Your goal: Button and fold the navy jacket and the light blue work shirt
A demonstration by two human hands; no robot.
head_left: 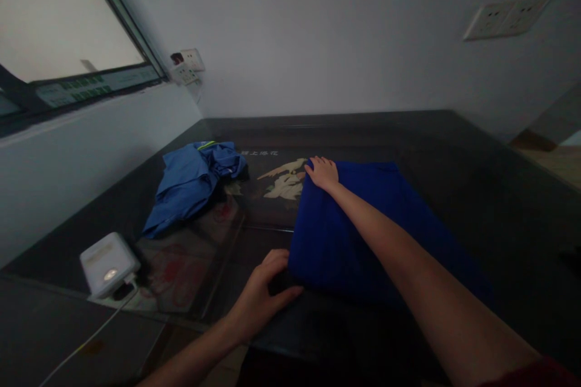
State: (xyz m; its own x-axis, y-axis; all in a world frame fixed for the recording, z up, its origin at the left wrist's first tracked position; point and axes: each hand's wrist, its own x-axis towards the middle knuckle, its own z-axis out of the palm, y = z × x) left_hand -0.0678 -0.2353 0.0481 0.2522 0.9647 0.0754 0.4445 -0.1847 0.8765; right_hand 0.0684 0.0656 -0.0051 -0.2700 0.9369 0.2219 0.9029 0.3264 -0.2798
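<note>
Two bare hands at a folded, deep-blue cloth [358,236] on a dark, glossy table [431,139].

The cloth looks smooth and matte, a soft-cornered slab lying near the table's front edge; its far right side fades into shadow. The right hand [324,173] lies flat on its far left corner, fingers slightly apart, pressing rather than pinching. The left hand [263,293] stands at the near left corner, thumb and fingers widely parted, fingertips at the edge; whether they grip any fabric I cannot tell. Left of the cloth, past a pale bird design [285,184], sits a crumpled lighter-blue garment [188,184], then a rounded white box [109,261] with a cable [97,329]. Dark tabletop stretches behind the cloth and to its right.
</note>
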